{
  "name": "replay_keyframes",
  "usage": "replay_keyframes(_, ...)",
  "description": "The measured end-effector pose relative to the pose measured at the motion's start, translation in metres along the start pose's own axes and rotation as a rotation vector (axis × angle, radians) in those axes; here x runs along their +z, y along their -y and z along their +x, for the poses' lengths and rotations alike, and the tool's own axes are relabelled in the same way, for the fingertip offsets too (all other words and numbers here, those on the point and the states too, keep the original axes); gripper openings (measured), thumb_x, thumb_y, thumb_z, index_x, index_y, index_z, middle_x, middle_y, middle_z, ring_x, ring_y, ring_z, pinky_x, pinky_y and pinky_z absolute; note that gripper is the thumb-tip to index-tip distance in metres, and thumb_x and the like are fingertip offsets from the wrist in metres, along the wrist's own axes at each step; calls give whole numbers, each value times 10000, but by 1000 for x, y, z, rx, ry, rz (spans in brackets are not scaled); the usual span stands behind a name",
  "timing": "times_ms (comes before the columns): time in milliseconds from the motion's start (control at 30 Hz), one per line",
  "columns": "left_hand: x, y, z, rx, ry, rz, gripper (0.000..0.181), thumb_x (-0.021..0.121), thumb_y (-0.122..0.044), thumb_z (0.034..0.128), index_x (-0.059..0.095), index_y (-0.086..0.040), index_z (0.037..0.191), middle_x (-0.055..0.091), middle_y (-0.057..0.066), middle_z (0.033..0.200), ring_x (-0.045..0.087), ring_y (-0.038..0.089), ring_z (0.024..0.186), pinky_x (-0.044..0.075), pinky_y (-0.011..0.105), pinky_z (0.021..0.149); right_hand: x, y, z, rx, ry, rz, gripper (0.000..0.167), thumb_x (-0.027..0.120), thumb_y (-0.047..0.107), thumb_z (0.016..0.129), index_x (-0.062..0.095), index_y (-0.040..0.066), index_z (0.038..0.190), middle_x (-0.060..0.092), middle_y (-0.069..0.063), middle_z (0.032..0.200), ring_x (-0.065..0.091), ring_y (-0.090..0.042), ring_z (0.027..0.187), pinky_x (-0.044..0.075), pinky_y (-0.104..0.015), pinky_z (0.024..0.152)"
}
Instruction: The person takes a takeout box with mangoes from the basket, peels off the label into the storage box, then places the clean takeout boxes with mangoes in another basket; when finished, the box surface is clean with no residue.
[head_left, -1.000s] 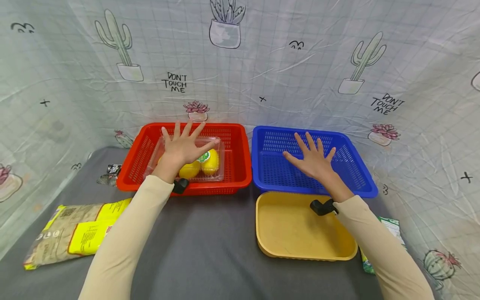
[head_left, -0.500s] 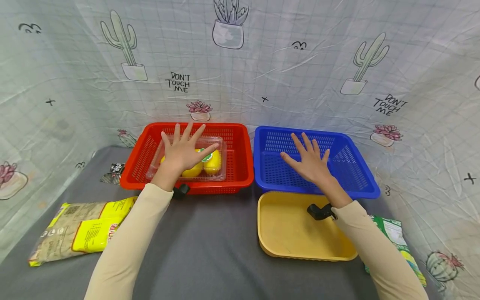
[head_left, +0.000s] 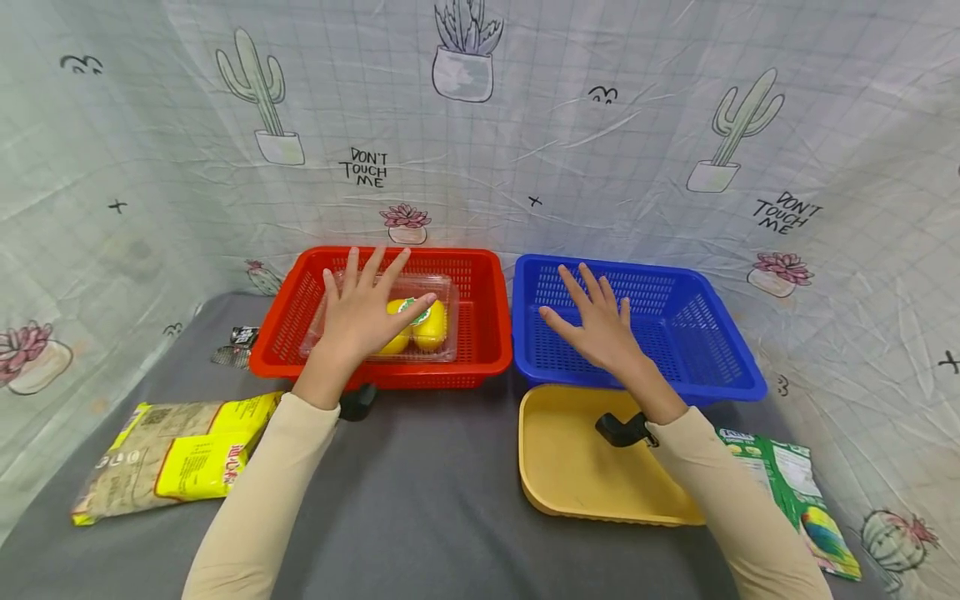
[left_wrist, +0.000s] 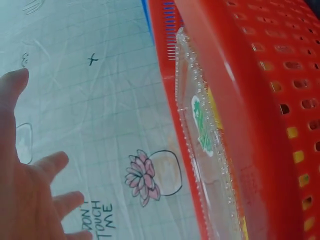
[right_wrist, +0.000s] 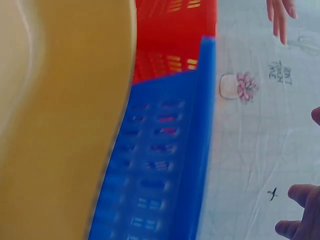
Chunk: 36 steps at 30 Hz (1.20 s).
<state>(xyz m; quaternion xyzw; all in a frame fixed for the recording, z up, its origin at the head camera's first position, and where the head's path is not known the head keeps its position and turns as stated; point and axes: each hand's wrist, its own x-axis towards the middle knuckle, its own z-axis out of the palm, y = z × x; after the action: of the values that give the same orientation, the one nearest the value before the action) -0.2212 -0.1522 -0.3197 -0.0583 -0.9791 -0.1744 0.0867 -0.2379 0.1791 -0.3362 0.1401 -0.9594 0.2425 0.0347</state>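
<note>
My left hand (head_left: 358, 315), fingers spread, hovers above the red basket (head_left: 483, 367) and holds nothing. Inside that basket lies a clear plastic box (head_left: 452, 292) with yellow fruit (head_left: 431, 327) and a green-white label (left_wrist: 201, 125); the hand hides part of it. Over the left part of the blue basket (head_left: 712, 333) hangs my right hand (head_left: 600, 333), its fingers straight and apart, touching nothing. A yellow tray (head_left: 555, 467) sits in front of the blue basket, below the right wrist.
A yellow and tan packet (head_left: 172, 454) lies on the grey cloth (head_left: 420, 500) at left, partly behind the left sleeve. A green packet (head_left: 798, 492) lies at right, partly under the right sleeve. Near the red basket's left side is a small black packet (head_left: 242, 337). A printed curtain (head_left: 495, 167) hangs behind.
My right hand has drifted left over the blue basket. The left hand stays over the red basket, fingers still spread. The whole scene has shifted slightly right in the head view.
</note>
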Motion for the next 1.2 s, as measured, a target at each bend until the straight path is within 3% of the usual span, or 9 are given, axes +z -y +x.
replay_keyframes(333, -5, 7, -20, 49, -125, -46, 815, 508, -640, 892, 215, -287, 1567, 112, 84, 1636, -54, 342, 1497, -59, 645, 1142, 9, 22, -4, -62, -16, 134, 756, 449, 583, 962, 112, 304, 1579, 17, -63, 1646, -51, -366, 1493, -132, -671, 1104)
replay_keyframes(667, -4, 26, -37, 19, -145, -77, 798, 500, -635, 902, 233, -276, 1563, 161, 119, 1618, -1, 367, 1492, -7, 659, 1142, 26, 52, -10, -143, 1, 150, 743, 496, 536, 952, 156, 316, 1574, 70, -50, 1643, -24, -344, 1499, -78, -631, 1144)
replay_keyframes(867, -9, 43, -51, 0, -202, -127, 768, 544, -546, 916, 233, -267, 1561, 188, 146, 1599, 62, 407, 1474, 63, 688, 1125, 36, 66, -10, -195, -1, 184, 740, 513, 503, 948, 170, 304, 1573, 108, -76, 1635, -5, -334, 1501, -48, -617, 1157)
replay_keyframes(1067, -9, 61, -64, 0, -276, -164, 700, 530, -521, 939, 294, -258, 1542, 235, 172, 1568, 125, 437, 1452, 114, 699, 1109, 49, 73, -7, -197, 35, 251, 735, 523, 496, 944, 183, 315, 1570, 89, -33, 1637, 3, -305, 1503, 129, -698, 1110)
replay_keyframes(1200, -7, 75, -71, -31, -310, -195, 700, 508, -543, 946, 297, -239, 1541, 267, 188, 1540, 175, 437, 1433, 145, 733, 1071, 55, 79, -2, -198, 68, 307, 720, 515, 482, 953, 190, 301, 1569, 80, -22, 1636, 56, -320, 1496, 197, -721, 1073)
